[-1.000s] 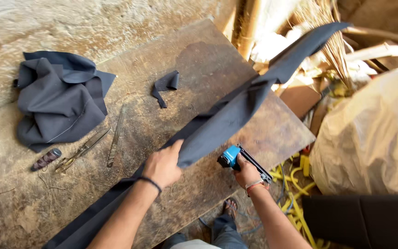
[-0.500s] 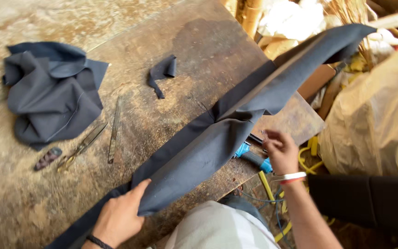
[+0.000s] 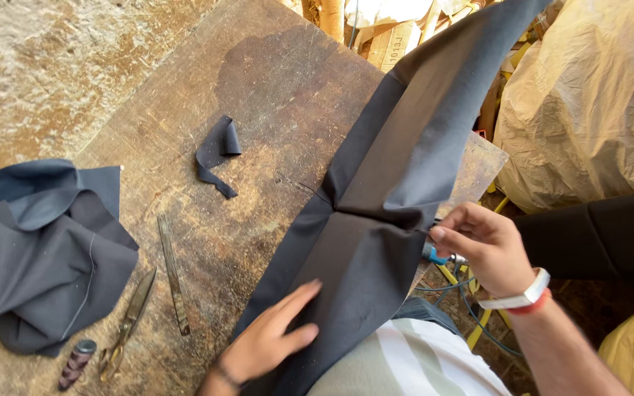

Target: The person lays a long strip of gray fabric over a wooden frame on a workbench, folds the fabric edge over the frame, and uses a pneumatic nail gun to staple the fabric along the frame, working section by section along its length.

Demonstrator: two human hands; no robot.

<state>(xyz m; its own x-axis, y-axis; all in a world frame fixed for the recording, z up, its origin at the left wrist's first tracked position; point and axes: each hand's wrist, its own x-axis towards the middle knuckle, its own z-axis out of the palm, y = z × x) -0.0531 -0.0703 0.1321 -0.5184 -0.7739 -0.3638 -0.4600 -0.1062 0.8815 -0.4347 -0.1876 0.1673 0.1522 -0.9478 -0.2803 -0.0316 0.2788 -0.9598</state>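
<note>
- the left hand lies flat with its fingers spread and straight, palm down on the long dark fabric strip; it grips nothing, it only pins the cloth to the workbench near the bench's near edge.
- the right hand has its fingers curled in, thumb and forefinger closed on the strip's right-hand fold where the cloth hangs past the bench's right edge; the pinch itself is partly hidden by the fold, so how much cloth it has is hard to say.
- the strip runs slantwise from the near edge up toward the far right corner and beyond it, with a crease across its middle between the two hands.
- to do this well, i judge the flat hand should keep steady pressure beside the crease while the pinching hand pulls the edge taut and even, so the fold stays straight and does not bunch.
- a blue-handled tool shows just below the right hand, off the bench edge, mostly covered.
- farther out, a small dark scrap sits mid-bench, well apart from the strip.
- by the left edge lie a metal rule, a pair of scissors, a thread spool and a heap of grey cloth, all out of the hands' way.
</note>
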